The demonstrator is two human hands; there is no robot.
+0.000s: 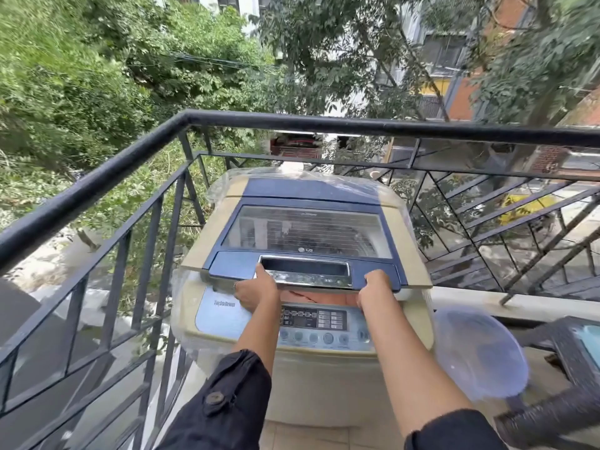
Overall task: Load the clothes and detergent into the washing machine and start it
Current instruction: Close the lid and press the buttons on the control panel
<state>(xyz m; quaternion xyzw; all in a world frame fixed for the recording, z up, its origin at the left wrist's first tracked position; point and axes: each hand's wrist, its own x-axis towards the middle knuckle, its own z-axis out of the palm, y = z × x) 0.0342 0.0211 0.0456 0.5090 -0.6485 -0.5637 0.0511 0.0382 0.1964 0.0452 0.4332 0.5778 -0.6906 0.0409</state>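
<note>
A cream top-loading washing machine (324, 384) stands on a balcony, partly wrapped in clear plastic. Its blue lid (305, 235) with a glass window lies nearly flat, its front edge raised a little so that reddish cloth (311, 295) shows in the gap. My left hand (256, 290) grips the lid's front edge by the chrome handle recess. My right hand (373, 285) grips the same edge further right. The control panel (313, 319) with round buttons sits below my hands. No detergent is in sight.
A black metal railing (156, 138) closes the balcony on the left and far side. A clear plastic bowl (480, 355) sits on a dark chair (571, 358) right of the machine. Trees and buildings lie beyond.
</note>
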